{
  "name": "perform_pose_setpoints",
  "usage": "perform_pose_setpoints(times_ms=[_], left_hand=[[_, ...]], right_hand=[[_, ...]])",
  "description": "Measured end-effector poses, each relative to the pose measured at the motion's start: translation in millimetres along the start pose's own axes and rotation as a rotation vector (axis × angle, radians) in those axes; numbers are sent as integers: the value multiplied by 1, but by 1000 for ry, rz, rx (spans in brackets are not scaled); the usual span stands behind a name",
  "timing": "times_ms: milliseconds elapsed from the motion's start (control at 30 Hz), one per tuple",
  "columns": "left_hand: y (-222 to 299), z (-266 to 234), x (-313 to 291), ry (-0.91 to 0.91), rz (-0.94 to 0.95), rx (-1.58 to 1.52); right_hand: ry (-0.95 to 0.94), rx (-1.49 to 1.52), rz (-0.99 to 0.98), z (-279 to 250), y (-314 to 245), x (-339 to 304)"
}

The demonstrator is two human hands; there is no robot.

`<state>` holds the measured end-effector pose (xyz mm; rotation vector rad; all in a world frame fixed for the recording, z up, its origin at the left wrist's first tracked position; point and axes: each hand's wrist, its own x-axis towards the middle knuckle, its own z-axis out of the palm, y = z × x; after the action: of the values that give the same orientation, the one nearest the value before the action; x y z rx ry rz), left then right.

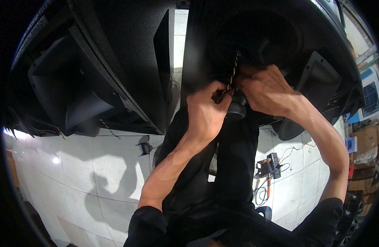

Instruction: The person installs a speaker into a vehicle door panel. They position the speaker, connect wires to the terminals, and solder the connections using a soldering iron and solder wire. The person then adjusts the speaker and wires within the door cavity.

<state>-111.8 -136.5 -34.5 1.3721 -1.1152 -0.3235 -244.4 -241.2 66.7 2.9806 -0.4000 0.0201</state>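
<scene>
A twisted yellow-and-black wire (pixel 233 74) runs down out of the dark round opening of a black speaker cabinet (pixel 197 45). My left hand (pixel 206 108) pinches its lower part between thumb and fingers. Close on the wire's right is my right hand (pixel 265 90), its fingers curled inward; their tips are lost in shadow, so what they grip cannot be made out. Just below both hands sits a round black part (pixel 237 108), which looks like a speaker driver. On the same cabinet's right side is a grey-black horn (pixel 319 80).
Another black speaker cabinet (pixel 132 53) with a horn (pixel 74 82) stands at left, loose wires hanging from it. On the tiled floor (pixel 115 164) lie a small spool (pixel 144 148), a black power strip (pixel 274 164), an orange-handled tool (pixel 268 187) and a cable. Cardboard boxes (pixel 365 142) stand far right.
</scene>
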Motion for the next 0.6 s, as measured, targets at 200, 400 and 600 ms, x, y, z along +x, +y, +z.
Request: perform_pose_setpoints(times_ms=[200,400,600], left_hand=[[4,0,2,-20,-47,43],[6,-4,4,-42,-64,-10],[9,-7,1,-50,-63,-4]], right_hand=[[21,75,157,9,-6,-3],[153,270,164,3,3,-17],[209,259,127,6,2,-18]])
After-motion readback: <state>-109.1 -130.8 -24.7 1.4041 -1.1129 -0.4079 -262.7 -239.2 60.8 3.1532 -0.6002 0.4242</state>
